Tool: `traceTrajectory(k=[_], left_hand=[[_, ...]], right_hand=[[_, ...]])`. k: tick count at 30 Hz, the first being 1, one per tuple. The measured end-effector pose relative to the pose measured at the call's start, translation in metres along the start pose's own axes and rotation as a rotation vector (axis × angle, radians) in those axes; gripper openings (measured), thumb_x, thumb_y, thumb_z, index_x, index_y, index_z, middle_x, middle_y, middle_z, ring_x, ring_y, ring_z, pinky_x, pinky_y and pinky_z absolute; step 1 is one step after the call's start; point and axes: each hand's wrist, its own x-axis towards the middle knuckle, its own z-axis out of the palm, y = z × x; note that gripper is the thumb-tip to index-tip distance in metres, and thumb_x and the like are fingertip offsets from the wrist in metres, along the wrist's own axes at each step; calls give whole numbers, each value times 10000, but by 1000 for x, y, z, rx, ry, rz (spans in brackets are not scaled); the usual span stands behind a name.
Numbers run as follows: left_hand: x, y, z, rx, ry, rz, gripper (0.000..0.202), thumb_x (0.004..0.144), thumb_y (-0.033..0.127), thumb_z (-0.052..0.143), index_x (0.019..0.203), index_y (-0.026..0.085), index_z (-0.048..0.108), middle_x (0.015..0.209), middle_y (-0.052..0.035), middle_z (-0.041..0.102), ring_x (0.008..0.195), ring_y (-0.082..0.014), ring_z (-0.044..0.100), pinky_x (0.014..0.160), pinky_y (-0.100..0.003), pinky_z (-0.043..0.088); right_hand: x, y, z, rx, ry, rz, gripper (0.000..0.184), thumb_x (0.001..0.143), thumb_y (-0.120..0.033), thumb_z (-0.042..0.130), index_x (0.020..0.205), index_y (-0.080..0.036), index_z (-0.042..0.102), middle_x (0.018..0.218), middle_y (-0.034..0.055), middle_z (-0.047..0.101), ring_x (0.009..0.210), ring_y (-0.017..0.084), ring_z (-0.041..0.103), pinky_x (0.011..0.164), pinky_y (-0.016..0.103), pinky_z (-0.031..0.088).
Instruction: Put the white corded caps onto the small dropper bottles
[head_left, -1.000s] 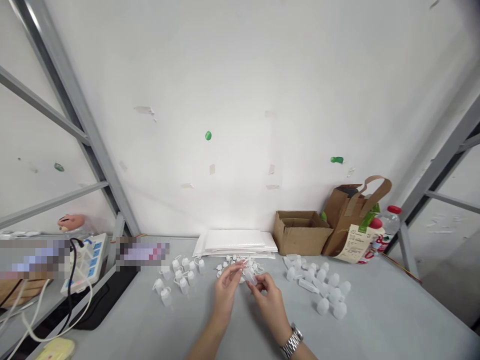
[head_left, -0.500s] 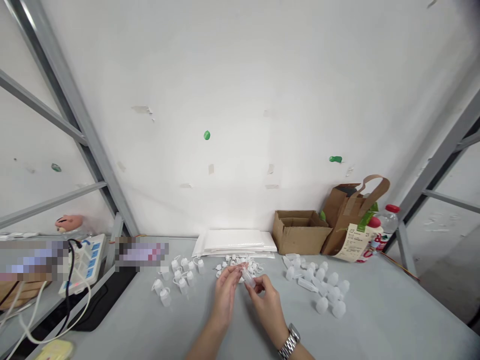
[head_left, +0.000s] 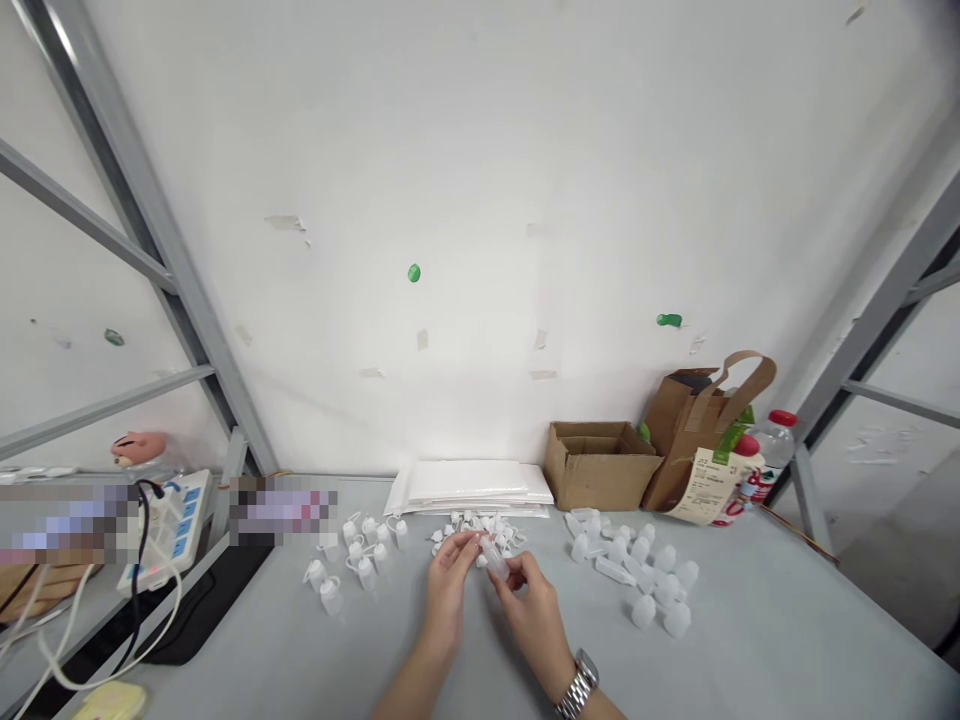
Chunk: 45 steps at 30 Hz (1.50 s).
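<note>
Tilted toward the upper left, a small translucent plastic bottle point(head_left: 496, 560) is gripped near its base by the fingers of my right hand point(head_left: 532, 605). My left hand point(head_left: 448, 590) is closed at the bottle's mouth, its fingertips pinching a white cap point(head_left: 484, 544) that they partly cover. Just behind both hands lies a heap of loose white caps with loops point(head_left: 487, 522). On the left stand several capped bottles point(head_left: 365, 570). Over on the right, several bottles without caps point(head_left: 643, 575) lie or stand in a loose group.
White padded envelopes point(head_left: 469, 482) are stacked against the wall, beside an open cardboard box point(head_left: 604, 478). A brown paper bag point(head_left: 679, 430) and a red-capped plastic bottle point(head_left: 776, 440) stand at the back right. A power strip point(head_left: 176, 530), cables and a black mat point(head_left: 214, 600) occupy the left.
Both hands stay in nearly the same place. The fingers at the bottle's mouth have shifted slightly, and the view has moved a little.
</note>
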Motion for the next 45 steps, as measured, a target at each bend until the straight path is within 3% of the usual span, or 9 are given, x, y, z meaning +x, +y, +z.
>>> traceTrajectory(k=[8, 15, 20, 28, 35, 45], left_hand=[[1, -3, 0, 2, -16, 16, 224, 613, 356, 731, 667, 153, 654, 778, -74, 711, 884, -242, 630, 899, -377, 401], [1, 1, 3, -53, 28, -17, 303, 539, 326, 770, 765, 164, 650, 804, -72, 715, 884, -252, 644, 866, -386, 426], [-2, 4, 6, -49, 35, -40, 275, 527, 320, 769, 732, 156, 688, 816, -77, 724, 913, -256, 626, 898, -379, 408], [-3, 4, 5, -34, -16, -34, 234, 574, 342, 744, 706, 154, 699, 831, -80, 723, 934, -257, 615, 927, -381, 392], [-2, 3, 1, -157, -65, -78, 234, 587, 335, 745, 721, 151, 690, 881, -88, 727, 998, -261, 618, 994, -390, 358], [-2, 4, 4, -101, -14, -72, 350, 560, 326, 767, 828, 177, 598, 802, -77, 738, 921, -261, 654, 893, -392, 416]], right_hand=[[-2, 6, 1, -60, -10, -34, 148, 812, -353, 532, 756, -221, 497, 671, 1, 613, 592, 168, 574, 577, 258, 467], [-3, 7, 1, -104, 1, -110, 154, 840, -355, 507, 771, -216, 508, 693, 18, 623, 617, 172, 587, 596, 264, 476], [-3, 7, 1, -154, 9, -151, 209, 859, -377, 483, 719, -222, 483, 665, 15, 608, 592, 163, 571, 574, 262, 475], [-4, 5, 1, -180, -6, -167, 239, 880, -396, 443, 714, -224, 461, 672, 13, 591, 598, 159, 562, 571, 264, 472], [-4, 5, 1, -194, 7, -193, 231, 879, -375, 453, 704, -225, 458, 665, 8, 581, 593, 157, 557, 564, 262, 463], [-4, 5, 1, -217, 24, -232, 207, 890, -340, 435, 725, -221, 468, 675, 12, 574, 604, 159, 555, 567, 266, 469]])
